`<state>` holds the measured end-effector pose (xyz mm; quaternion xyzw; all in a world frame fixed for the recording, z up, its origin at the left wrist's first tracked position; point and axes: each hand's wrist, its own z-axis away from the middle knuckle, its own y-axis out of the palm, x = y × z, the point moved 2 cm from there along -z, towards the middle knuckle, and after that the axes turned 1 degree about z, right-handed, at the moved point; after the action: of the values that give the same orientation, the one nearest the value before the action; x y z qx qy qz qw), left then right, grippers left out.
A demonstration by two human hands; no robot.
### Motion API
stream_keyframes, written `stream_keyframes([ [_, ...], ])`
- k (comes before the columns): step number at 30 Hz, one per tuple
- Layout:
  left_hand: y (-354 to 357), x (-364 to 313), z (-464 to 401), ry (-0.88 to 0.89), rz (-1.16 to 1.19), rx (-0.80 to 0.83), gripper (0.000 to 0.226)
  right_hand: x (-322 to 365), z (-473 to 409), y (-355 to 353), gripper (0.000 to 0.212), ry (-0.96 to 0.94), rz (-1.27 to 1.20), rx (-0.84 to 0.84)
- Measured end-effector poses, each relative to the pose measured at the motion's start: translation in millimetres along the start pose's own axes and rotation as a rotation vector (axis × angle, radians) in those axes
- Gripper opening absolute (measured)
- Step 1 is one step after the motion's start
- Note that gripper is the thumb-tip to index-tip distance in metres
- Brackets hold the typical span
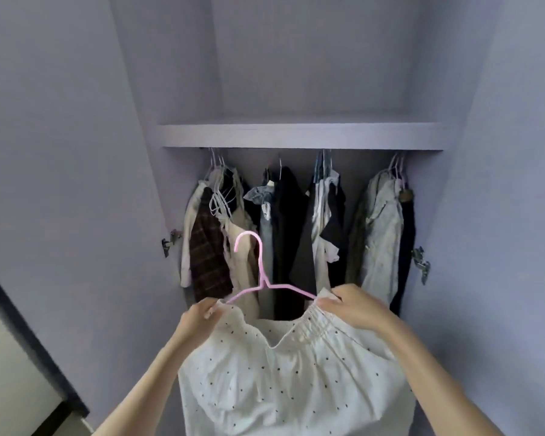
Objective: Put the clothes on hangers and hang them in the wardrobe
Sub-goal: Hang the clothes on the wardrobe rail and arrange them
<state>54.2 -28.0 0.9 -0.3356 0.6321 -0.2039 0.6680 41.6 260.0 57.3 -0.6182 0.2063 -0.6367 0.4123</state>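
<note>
Waistband of dotted skirt (296,382) pinched by left hand (199,319) and right hand (356,306) over pink hanger (261,278); seat both ends evenly before lifting toward the rail at 12 o'clock.

This is a home, likely a bedroom, seen at a built-in pale lilac wardrobe (296,58) with both doors swung open on metal hinges (420,262). Under its flat lilac shelf (299,135), everyday clothes on thin wire hangers (296,221) fill the space: a plaid shirt, dark jackets, pale tops.
</note>
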Motion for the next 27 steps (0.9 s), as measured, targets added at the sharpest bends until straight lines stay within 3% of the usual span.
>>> stream_keyframes([
  [3, 55.7, -15.2, -12.9, 0.078, -0.083, 0.214, 0.040, -39.6, 10.6, -4.2, 0.034, 0.124, -0.065, -0.063],
  [6, 100.7, -25.5, -11.7, 0.131, -0.054, 0.303, 0.054, -66.2, 23.0, -10.2, 0.036, 0.227, -0.116, -0.131],
  [11, 132.9, -34.2, -25.4, 0.152, -0.064, 0.387, 0.054, -79.9, 32.2, -2.3, 0.033, 0.355, -0.253, -0.227],
  [17, 124.9, -24.9, -68.6, 0.160, 0.055, 0.363, 0.043, -39.7, 9.7, 26.7, 0.026, 0.283, -0.658, -0.105],
  [27, 55.9, 4.1, -166.7, 0.212, 0.134, 0.307, 0.038, 45.4, -73.3, 28.0, 0.024, 0.093, -0.552, -0.489],
])
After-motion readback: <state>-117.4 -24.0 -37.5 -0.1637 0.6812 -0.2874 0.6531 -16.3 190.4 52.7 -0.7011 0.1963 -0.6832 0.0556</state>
